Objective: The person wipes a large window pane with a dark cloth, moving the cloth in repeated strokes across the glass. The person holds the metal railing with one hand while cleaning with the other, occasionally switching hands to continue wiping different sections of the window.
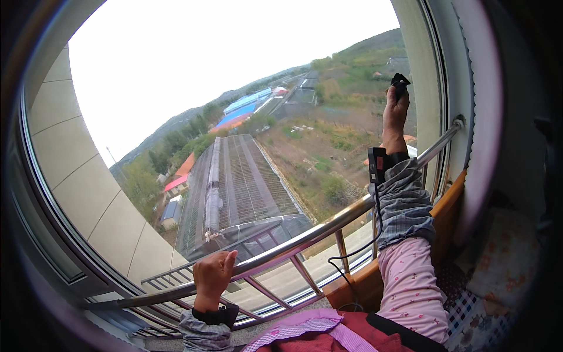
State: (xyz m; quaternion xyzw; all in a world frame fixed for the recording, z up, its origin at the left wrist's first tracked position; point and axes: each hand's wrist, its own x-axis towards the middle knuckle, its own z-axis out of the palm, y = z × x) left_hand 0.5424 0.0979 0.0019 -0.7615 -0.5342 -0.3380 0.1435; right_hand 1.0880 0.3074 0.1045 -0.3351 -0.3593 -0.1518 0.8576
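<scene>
My right hand (396, 112) reaches out at the upper right, closed around a crumpled black cloth (400, 83) in front of the window opening. On that wrist sits a strap with a small black box (377, 165), from which a black cable hangs down. My left hand (214, 273), at the lower middle, rests against the shiny metal railing (308, 229), its fingers curled at the rail and its thumb up. A black band (215, 314) circles the left wrist.
A wooden ledge (360, 284) runs under the railing on the right. A light curtain (481, 110) hangs beside the window frame. Patterned fabric (497, 259) lies at the lower right. Outside, a long covered greenhouse (250, 180) stretches away below.
</scene>
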